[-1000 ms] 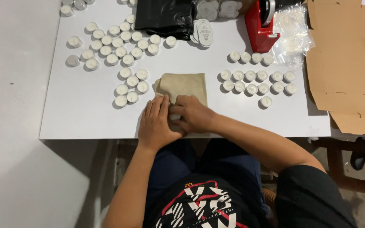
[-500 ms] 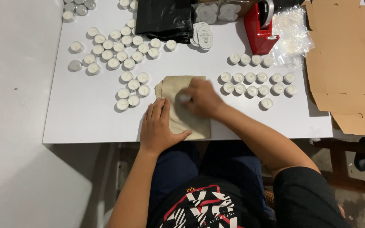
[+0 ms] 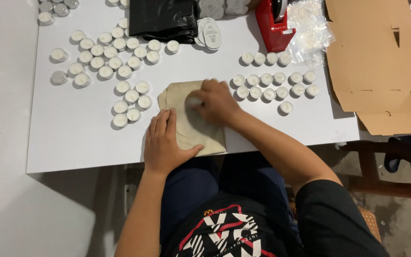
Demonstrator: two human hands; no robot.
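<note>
A beige flat pouch (image 3: 200, 135) lies near the front edge of the white table (image 3: 72, 138). My left hand (image 3: 165, 143) rests flat on its lower left corner and presses it down. On the pouch's upper half, my right hand (image 3: 217, 102) has its fingers closed on a small white round piece (image 3: 192, 101), which is blurred. A loose cluster of white tealight candles (image 3: 115, 62) sits left of the pouch. Two rows of tealights (image 3: 272, 85) lie to its right.
A black plastic bag (image 3: 162, 19) and a stack of round white labels (image 3: 210, 32) lie at the back. A red tape dispenser (image 3: 274, 28), clear plastic bags (image 3: 310, 33) and flat brown cardboard (image 3: 376, 62) are on the right. A wooden seat (image 3: 386, 181) stands beyond the table's right corner.
My right hand has moved from the pouch's near edge up to its far half, carrying the white piece. My left hand has stayed at the near edge, now flat on the pouch.
</note>
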